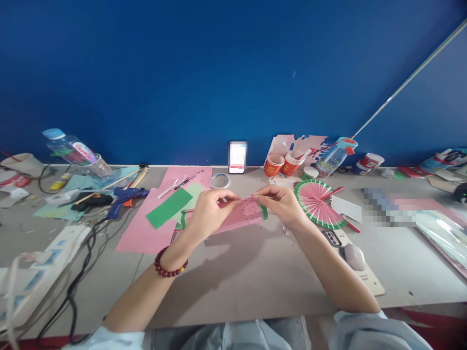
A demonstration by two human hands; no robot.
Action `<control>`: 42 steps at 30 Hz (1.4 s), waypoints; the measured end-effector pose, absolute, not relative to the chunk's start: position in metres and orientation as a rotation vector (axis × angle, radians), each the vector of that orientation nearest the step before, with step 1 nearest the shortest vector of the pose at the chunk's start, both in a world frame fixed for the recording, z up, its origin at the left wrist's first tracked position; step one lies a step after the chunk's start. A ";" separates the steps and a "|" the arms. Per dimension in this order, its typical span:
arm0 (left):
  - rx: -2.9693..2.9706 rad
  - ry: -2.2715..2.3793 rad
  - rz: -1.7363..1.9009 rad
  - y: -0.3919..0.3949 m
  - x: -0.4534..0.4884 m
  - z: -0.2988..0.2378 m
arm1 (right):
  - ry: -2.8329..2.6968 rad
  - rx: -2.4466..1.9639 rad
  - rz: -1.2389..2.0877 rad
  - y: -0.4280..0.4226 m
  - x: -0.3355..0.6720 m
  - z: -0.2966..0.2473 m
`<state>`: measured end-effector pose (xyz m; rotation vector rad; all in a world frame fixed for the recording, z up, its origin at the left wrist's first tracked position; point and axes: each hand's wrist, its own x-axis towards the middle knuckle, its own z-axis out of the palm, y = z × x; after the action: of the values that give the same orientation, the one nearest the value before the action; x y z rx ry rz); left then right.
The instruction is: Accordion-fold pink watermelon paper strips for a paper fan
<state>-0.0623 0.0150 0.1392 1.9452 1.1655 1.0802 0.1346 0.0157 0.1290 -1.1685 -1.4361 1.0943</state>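
Observation:
Between my two hands is a pink paper piece (249,209) with dark dots and green ends, held a little above the table. My left hand (215,206) pinches its upper edge near the middle, thumb and index finger together. Close beside it, my right hand (275,201) pinches the same edge toward the right end. The hands hide part of the paper's left side. To the right lies a round watermelon-patterned paper fan (317,201) with red sticks. On my left, a dark green paper strip (169,208) rests over pink paper sheets (136,231).
A lit phone (238,158) leans against the blue wall behind a tape roll (220,181). A blue glue gun (124,199), cables and a power strip (47,272) occupy the left. Red paper cups (274,165), a bottle (333,155) and a computer mouse (353,257) are at right.

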 end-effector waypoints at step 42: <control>2.144 1.131 1.135 0.015 -0.062 0.133 | -1.754 -1.187 0.622 0.014 0.133 0.126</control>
<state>-0.0620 0.0147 0.1327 2.1436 1.1314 1.1345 0.1334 0.0141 0.1257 -1.1871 -1.7538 0.6216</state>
